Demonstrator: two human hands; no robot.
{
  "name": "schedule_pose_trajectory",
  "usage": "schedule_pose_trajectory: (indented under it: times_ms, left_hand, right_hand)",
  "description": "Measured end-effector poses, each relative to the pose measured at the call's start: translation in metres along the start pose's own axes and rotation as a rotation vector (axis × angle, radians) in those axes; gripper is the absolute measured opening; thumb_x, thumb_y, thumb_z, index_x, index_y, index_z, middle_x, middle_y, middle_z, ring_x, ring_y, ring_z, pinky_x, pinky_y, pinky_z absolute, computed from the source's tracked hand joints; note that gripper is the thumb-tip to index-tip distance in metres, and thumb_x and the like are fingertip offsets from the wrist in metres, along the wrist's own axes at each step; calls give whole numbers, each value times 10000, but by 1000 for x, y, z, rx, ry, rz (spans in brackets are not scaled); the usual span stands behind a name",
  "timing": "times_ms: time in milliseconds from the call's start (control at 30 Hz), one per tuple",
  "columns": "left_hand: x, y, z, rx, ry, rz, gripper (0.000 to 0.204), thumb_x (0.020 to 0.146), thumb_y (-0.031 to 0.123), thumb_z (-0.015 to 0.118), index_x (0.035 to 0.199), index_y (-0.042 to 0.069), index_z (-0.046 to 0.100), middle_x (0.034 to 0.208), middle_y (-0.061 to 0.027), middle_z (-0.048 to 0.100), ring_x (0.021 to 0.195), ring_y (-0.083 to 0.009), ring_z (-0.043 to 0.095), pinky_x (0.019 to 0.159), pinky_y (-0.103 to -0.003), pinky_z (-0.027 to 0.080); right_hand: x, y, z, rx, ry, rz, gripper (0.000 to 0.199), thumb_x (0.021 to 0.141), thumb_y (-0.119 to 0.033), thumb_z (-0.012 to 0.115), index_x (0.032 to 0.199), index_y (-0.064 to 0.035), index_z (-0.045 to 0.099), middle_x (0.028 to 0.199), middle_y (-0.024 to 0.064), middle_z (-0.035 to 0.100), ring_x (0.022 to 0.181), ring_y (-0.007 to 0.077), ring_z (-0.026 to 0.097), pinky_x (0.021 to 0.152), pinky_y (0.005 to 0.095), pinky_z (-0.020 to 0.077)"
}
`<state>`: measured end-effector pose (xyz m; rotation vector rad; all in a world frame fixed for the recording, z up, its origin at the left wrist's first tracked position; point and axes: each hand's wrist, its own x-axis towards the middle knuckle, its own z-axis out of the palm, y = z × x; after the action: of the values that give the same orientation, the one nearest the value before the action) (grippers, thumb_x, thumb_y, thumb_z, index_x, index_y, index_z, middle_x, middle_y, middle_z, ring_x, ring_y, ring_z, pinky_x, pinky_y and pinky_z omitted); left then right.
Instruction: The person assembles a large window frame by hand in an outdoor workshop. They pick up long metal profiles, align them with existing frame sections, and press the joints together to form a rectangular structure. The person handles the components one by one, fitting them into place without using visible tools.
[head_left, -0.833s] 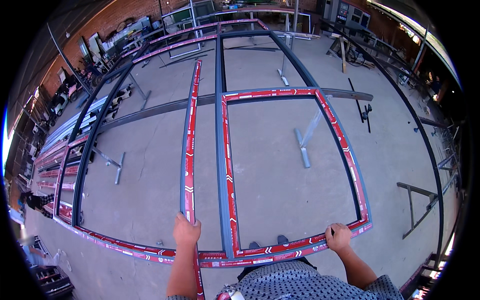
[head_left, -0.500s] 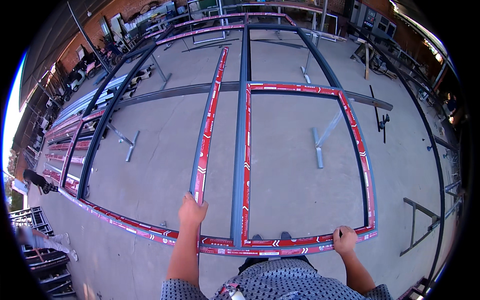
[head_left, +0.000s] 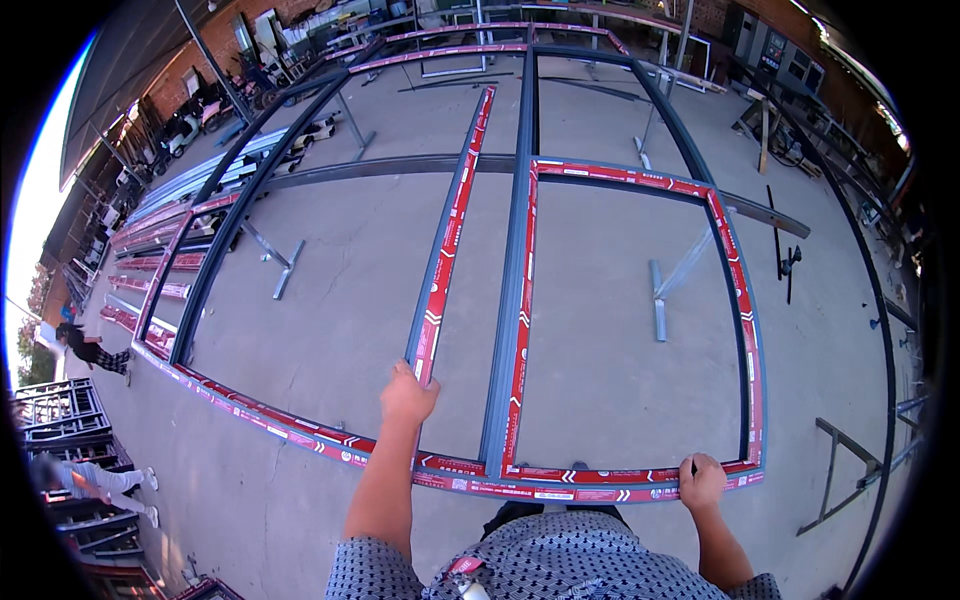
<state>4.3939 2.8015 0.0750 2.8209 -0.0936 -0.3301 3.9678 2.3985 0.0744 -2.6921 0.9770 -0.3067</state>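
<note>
A large grey metal frame edged with red-and-white protective film lies flat in front of me, its near rail (head_left: 600,493) running across at waist height. My left hand (head_left: 408,395) is closed on the near end of a loose film-covered bar (head_left: 450,240) that runs away from me, just left of the frame's grey middle upright (head_left: 510,300). The bar's end sits a little beyond the near rail. My right hand (head_left: 703,480) grips the near rail close to its right corner.
Steel trestles (head_left: 280,260) (head_left: 660,300) stand on the concrete under the frame. Stacked profiles (head_left: 170,215) lie at the left, with more frames beyond. Two other people (head_left: 85,345) (head_left: 90,485) are at the far left. A metal stand (head_left: 850,470) is at the right.
My left hand has moved from the near rail to farther out along the loose bar's end. My right hand has stayed on the near rail. The view has tilted downward.
</note>
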Motion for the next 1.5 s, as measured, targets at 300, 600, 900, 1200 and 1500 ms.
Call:
schedule_pose_trajectory:
  times_ms: [300,600,900,1200,1500]
  left_hand:
    - [0,-1,0,-4,48,42,626,884,404,765,1268,-29,527,1234,-251,667,1101,-460,712,945,-533,590]
    - [1,3,-1,-27,41,39,678,881,405,765,1316,-53,519,1273,-273,658,1129,-481,699,960,-532,585]
    - [-5,5,-1,-4,49,23,707,896,395,755,1372,-60,499,1309,-298,644,1127,-495,699,958,-544,585]
    - [-6,16,-6,-8,32,33,595,922,378,743,1287,-35,518,1253,-275,659,1097,-489,710,932,-553,594]
    - [-19,8,3,144,257,174,563,893,273,783,1300,-41,553,1272,-230,602,1187,-418,633,972,-498,578]
  right_hand:
    - [4,0,0,-14,18,-32,287,949,-195,646,715,-33,676,762,185,710,747,415,689,734,542,547]
    - [1,0,-1,-29,28,-50,305,936,-198,658,673,-44,670,731,167,707,703,391,685,702,523,549]
    - [4,0,-2,-12,47,-48,323,926,-202,661,645,-44,651,694,166,686,663,389,670,684,518,540]
    - [0,3,-1,-22,16,-38,300,934,-193,658,677,-39,664,729,182,694,712,407,680,696,533,544]
    - [4,2,-1,2,4,-42,279,947,-186,652,719,-28,681,772,192,711,740,415,693,721,538,554]
